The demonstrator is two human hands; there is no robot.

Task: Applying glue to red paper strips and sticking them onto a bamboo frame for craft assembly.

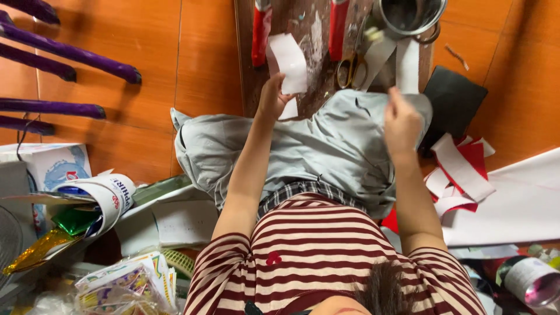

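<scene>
Head view, looking straight down over the person's own striped shirt and grey trousers (326, 146), so everything sits beyond the knees. I'll use the small dark wooden bench (309, 64) as the landmark.

The left hand (273, 99) is at the near edge of the bench, fingers pinched on the lower corner of a white paper piece (289, 61). That piece stands up over the bench top, long axis running away from the body and tilted a little to the right. So the paper lies just beyond the left fingers, on the far side of them, and the left hand is clearly the one on it.

The right hand (401, 119) is off the near right corner of the bench, over the knee. Its fingers are bunched together and seem to nip the bottom end of a white strip (407, 67) that runs straight away up to a metal can (408, 16) at the far right of the bench. Whether the grip is tight I can't tell.

On the bench between the hands: yellow-handled scissors (350, 70), plus two red handles (261, 32) toward the far edge. Right of the bench on the orange floor lie a black pad (454, 100) and a heap of red and white paper scraps (461, 172).
</scene>
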